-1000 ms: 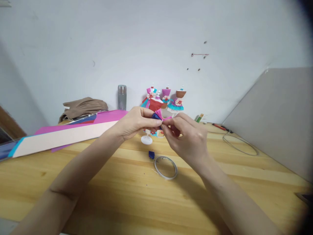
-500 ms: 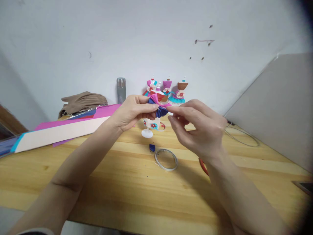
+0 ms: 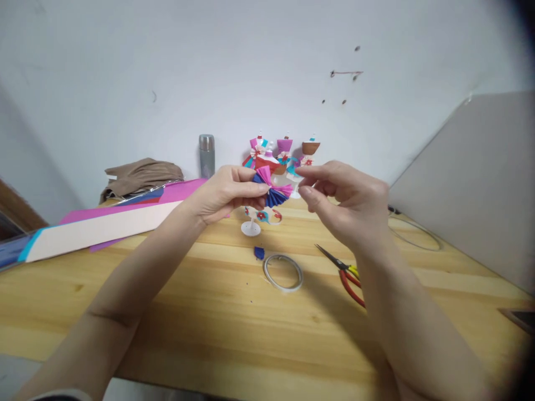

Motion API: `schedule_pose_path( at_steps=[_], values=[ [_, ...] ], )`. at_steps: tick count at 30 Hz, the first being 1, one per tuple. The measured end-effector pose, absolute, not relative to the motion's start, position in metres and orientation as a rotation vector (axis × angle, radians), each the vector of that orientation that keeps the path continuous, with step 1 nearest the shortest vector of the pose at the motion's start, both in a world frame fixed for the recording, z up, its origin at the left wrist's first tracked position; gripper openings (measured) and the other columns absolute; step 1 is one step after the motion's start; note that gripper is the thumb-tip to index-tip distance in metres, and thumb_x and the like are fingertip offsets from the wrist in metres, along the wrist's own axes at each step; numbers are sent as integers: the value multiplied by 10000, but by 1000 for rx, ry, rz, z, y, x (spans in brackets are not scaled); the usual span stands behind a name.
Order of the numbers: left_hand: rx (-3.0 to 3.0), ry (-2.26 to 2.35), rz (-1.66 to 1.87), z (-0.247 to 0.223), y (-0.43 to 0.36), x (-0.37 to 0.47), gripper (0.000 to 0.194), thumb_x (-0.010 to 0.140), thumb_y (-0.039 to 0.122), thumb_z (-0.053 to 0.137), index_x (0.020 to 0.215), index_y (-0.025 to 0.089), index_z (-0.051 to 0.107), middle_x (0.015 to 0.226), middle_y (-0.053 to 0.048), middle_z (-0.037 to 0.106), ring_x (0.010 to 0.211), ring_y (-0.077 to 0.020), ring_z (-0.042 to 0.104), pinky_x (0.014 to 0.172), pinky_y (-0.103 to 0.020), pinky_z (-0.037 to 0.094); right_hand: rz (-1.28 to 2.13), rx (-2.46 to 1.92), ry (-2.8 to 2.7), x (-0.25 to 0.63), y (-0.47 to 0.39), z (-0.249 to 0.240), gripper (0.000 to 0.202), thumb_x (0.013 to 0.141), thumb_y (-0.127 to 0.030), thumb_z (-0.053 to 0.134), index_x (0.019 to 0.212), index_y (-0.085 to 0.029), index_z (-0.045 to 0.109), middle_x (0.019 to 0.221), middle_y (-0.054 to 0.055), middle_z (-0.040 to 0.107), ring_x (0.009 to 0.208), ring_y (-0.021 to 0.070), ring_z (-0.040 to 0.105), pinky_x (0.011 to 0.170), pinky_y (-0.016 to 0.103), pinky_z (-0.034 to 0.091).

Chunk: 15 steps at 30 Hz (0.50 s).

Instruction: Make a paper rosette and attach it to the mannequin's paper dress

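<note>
My left hand (image 3: 232, 192) pinches a pleated paper fan (image 3: 276, 195), blue with pink folds on its upper and right sides. Just right of the fan, my right hand (image 3: 340, 197) holds nothing, its thumb and forefinger apart. Behind the fan stand several small dress-form figures in paper dresses; a brown-topped figure (image 3: 311, 147) is the rightmost. Below it on the table lie a scrap of blue paper (image 3: 259, 253) and a roll of narrow tape (image 3: 266, 273). Red-handled scissors (image 3: 350, 287) rest partly hidden under my right forearm.
Long paper sheets (image 3: 104, 225) in pink, cream and blue lie at the left. A folded brown cloth (image 3: 140, 175) and a grey flask (image 3: 207, 157) stand near the wall. A cable (image 3: 413, 236) curls at the right beside a pale panel (image 3: 472, 184).
My right hand has come away from the fan to the right, and its fingers have parted. The fan now spreads wider in my left hand. More of the scissors shows.
</note>
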State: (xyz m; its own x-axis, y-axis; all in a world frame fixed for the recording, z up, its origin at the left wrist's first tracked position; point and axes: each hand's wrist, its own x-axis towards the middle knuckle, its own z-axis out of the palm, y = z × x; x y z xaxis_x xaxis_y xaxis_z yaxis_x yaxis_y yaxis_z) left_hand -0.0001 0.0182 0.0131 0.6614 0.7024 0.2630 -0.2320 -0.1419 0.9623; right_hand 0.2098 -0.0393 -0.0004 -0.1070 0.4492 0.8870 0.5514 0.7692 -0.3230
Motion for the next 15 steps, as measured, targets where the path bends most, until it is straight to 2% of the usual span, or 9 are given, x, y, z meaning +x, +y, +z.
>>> schedule_pose_path(
  at_steps=[6, 11, 15],
  values=[
    [1544, 433, 951, 20, 21, -7, 194, 666, 248, 844, 765, 103, 762, 694, -48, 714, 632, -128, 636, 683, -291, 542, -47, -829, -1656, 215, -35, 0, 173, 818, -163, 677, 950, -237, 760, 799, 4, 677, 583, 106, 563, 488, 279, 456],
    [1572, 466, 1097, 29, 21, -19, 86, 713, 208, 797, 740, 132, 766, 711, -32, 715, 654, -133, 641, 715, -296, 546, -159, -865, -1662, 218, -32, -1, 180, 809, -136, 660, 934, -221, 759, 778, 4, 681, 545, 95, 526, 470, 269, 444],
    [1588, 463, 1053, 29, 24, -24, 162, 705, 248, 822, 781, 113, 775, 740, -57, 728, 680, -145, 654, 731, -304, 545, -198, -878, -1701, 222, -27, -3, 165, 820, -118, 654, 910, -221, 748, 754, 5, 685, 523, 95, 521, 467, 264, 443]
  ],
)
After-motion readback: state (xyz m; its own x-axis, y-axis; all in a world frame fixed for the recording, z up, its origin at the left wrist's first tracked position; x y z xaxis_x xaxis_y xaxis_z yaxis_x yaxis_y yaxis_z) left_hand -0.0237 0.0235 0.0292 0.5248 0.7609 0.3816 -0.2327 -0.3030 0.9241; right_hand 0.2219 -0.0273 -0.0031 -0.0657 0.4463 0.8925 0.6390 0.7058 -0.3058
